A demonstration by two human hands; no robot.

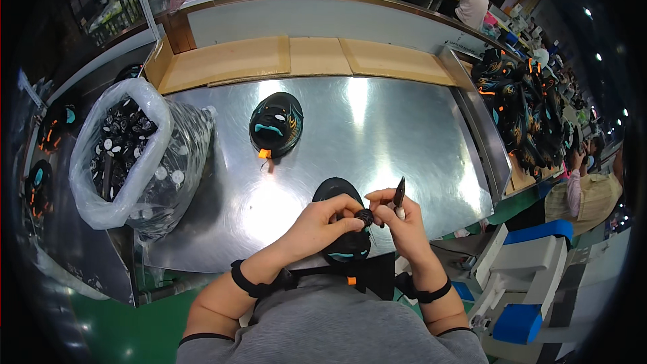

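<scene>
A black shoe (330, 190) with a teal stripe lies under my hands at the table's near edge. Above it, my left hand (328, 221) pinches a small black round piece (365, 217), which looks like a bundle of cord. My right hand (402, 222) is closed around a dark, pointed hand tool (399, 192), its tip sticking up past the fingers. The fingertips of that hand meet the black piece too. Farther off and to the left rests a second black shoe (277, 123), with teal and orange marks and an orange tab (265, 154); neither hand touches it.
At left stands a clear plastic bag (185, 155) filled with small black pieces, some showing white discs. Cardboard (229, 64) lines the back of the metal table (411, 135). Many dark shoes (529, 114) are piled beyond its right wall. A white and blue machine (526, 276) stands at lower right.
</scene>
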